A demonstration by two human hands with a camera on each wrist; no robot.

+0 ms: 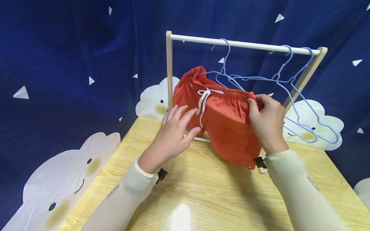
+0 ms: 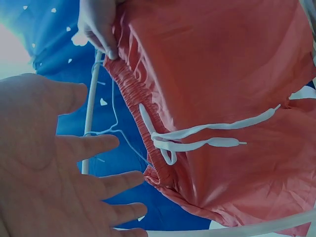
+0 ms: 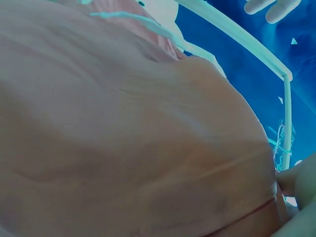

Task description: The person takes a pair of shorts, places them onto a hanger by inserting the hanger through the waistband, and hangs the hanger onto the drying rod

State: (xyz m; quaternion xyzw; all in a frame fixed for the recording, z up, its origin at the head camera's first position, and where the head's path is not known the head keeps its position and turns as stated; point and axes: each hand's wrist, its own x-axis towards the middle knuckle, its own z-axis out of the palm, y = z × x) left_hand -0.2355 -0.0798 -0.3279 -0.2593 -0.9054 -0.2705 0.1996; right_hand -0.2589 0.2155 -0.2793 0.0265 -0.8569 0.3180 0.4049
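Red shorts (image 1: 228, 125) with a gathered waistband and a white drawstring bow (image 1: 204, 93) hang in front of the rack. My right hand (image 1: 267, 118) pinches the waistband at its right end, thumb in front. At the other end, one arm of a blue wire hanger (image 1: 224, 69) reaches into the waist opening. My left hand (image 1: 176, 131) is spread, fingers straight and apart, overlapping the left leg of the shorts in the head view. From the left wrist, that palm shows with nothing in it, beside the waistband. Cloth fills most of the right wrist view.
The rack's white rail (image 1: 245, 45) carries two more blue hangers (image 1: 278, 77) on the right. Wooden posts (image 1: 169, 70) stand at both ends on a wood-grain table (image 1: 202, 186). Behind is a dark blue curtain (image 1: 86, 48) with white clouds and triangles.
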